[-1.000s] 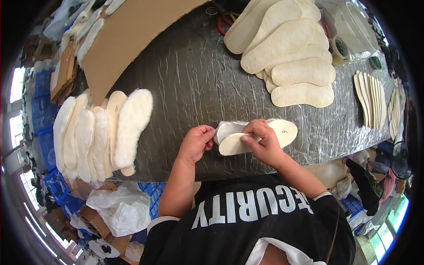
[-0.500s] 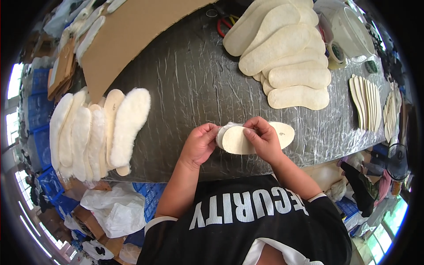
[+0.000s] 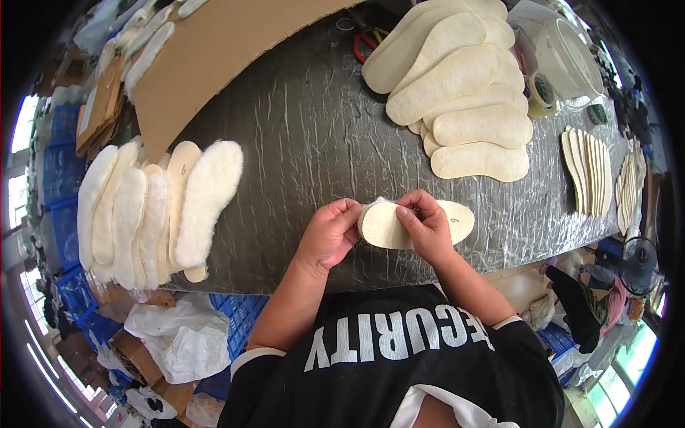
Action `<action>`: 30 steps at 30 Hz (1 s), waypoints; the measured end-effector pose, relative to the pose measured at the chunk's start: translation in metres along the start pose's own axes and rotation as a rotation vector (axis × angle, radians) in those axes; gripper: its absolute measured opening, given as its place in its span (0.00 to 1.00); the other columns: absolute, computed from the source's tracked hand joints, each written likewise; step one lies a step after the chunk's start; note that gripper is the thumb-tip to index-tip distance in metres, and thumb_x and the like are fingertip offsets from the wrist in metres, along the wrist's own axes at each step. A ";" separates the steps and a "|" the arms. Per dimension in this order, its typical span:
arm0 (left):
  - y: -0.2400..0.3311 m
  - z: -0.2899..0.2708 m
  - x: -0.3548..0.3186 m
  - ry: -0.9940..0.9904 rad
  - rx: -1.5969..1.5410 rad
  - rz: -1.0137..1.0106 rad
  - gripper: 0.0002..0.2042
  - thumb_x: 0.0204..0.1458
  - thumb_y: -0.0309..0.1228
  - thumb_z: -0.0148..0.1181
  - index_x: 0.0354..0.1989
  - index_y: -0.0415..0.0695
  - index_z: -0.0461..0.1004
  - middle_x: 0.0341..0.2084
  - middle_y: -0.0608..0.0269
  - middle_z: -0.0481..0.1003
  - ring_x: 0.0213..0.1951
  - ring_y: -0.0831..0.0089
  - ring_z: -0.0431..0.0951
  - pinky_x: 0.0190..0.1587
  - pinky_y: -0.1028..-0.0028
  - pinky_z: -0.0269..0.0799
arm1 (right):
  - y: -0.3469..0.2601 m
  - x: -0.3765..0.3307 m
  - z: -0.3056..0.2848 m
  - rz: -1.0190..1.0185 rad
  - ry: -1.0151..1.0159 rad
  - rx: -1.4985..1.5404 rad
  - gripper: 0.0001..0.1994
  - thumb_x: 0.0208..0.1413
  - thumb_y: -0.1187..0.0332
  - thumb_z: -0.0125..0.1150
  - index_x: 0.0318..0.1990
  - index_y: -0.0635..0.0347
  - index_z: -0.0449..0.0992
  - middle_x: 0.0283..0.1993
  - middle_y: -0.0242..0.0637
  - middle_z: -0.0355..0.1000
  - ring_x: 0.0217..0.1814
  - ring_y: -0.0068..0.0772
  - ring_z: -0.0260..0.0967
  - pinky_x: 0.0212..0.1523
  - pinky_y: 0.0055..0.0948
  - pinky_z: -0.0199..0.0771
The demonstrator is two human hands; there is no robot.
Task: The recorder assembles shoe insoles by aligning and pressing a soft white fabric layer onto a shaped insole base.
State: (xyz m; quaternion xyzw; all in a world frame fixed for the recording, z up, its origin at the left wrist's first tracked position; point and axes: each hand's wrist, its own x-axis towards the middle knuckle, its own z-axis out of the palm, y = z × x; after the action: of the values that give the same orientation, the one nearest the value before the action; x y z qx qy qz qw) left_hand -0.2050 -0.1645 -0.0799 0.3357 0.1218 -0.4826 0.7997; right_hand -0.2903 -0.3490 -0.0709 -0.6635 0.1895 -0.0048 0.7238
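A cream insole (image 3: 385, 227) with a fluffy white layer along its far left edge is held level over the near part of the table. My left hand (image 3: 332, 232) pinches its left end between thumb and fingers. Across its middle, my right hand (image 3: 428, 228) is closed, thumb on top and fingers at the far edge. The insole's right end, with a pencil mark, shows beyond that hand. How the layers meet under my fingers is hidden. To the left lies a row of insoles, among them a fluffy fleece insole (image 3: 210, 203).
A fanned pile of felt insoles (image 3: 457, 78) lies at the far right, beside a tape roll (image 3: 542, 91) and a clear plastic tub (image 3: 571, 60). Thin insoles (image 3: 589, 171) stand in a row on the right. Cardboard (image 3: 207, 53) covers the far left; red-handled scissors (image 3: 362, 46) lie behind.
My left fingers have shifted slightly right along the insole's left end, and less white fluff shows past that edge. My right hand keeps its grip.
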 end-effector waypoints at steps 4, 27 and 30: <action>0.000 0.003 -0.001 0.008 0.002 -0.005 0.07 0.60 0.31 0.54 0.38 0.39 0.72 0.34 0.64 0.76 0.36 0.76 0.76 0.43 0.74 0.73 | 0.000 -0.001 0.000 0.010 -0.008 0.010 0.02 0.60 0.73 0.56 0.39 0.59 0.70 0.36 0.23 0.69 0.38 0.13 0.62 0.42 0.17 0.64; 0.003 0.006 -0.003 -0.100 0.021 -0.049 0.08 0.61 0.31 0.51 0.38 0.38 0.72 0.34 0.61 0.76 0.37 0.75 0.77 0.44 0.73 0.74 | 0.004 -0.003 -0.004 -0.048 -0.013 0.002 0.02 0.57 0.75 0.58 0.37 0.60 0.72 0.34 0.29 0.68 0.38 0.20 0.64 0.42 0.22 0.65; 0.005 0.011 -0.007 -0.052 0.089 -0.039 0.09 0.62 0.31 0.51 0.39 0.37 0.71 0.36 0.60 0.76 0.38 0.74 0.76 0.46 0.73 0.73 | 0.008 -0.002 -0.002 -0.130 0.014 -0.099 0.04 0.55 0.75 0.60 0.37 0.59 0.73 0.34 0.32 0.68 0.39 0.26 0.64 0.43 0.26 0.65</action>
State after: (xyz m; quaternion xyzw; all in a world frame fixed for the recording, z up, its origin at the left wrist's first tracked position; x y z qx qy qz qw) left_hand -0.2053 -0.1656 -0.0660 0.3557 0.0860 -0.5116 0.7774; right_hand -0.2943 -0.3495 -0.0782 -0.7094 0.1510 -0.0468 0.6869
